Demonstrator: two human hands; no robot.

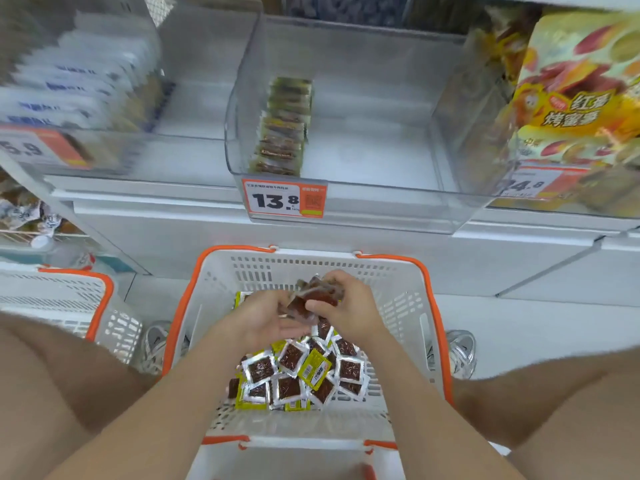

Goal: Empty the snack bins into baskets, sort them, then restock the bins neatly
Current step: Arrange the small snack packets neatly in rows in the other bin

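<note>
The left hand (pixel 263 317) and right hand (pixel 349 306) meet above the white slotted plastic basket with an orange rim (pixel 180 306), toward its 12 o'clock end. Each keeps a narrow grip on the same small stack of square clear-windowed packets of dark brown snack (pixel 311 299), pinching it from opposite sides. I judge this is to square the edges so the stack can go in as one tidy block.

Below the hands, toward the basket's 6 o'clock half, lies a loose heap of silver-edged and yellow-backed packets (pixel 301 372), some face up and some back up, so sorting looks unfinished.

At 12 o'clock from the basket, the clear plastic bin (pixel 381 188) on the shelf holds one row of packets standing on edge (pixel 284 129) along its 9 o'clock wall. An orange-and-white price label (pixel 284 201) hangs on its front. A second white basket (pixel 69 296) sits at 9 o'clock; its contents are hidden.
</note>
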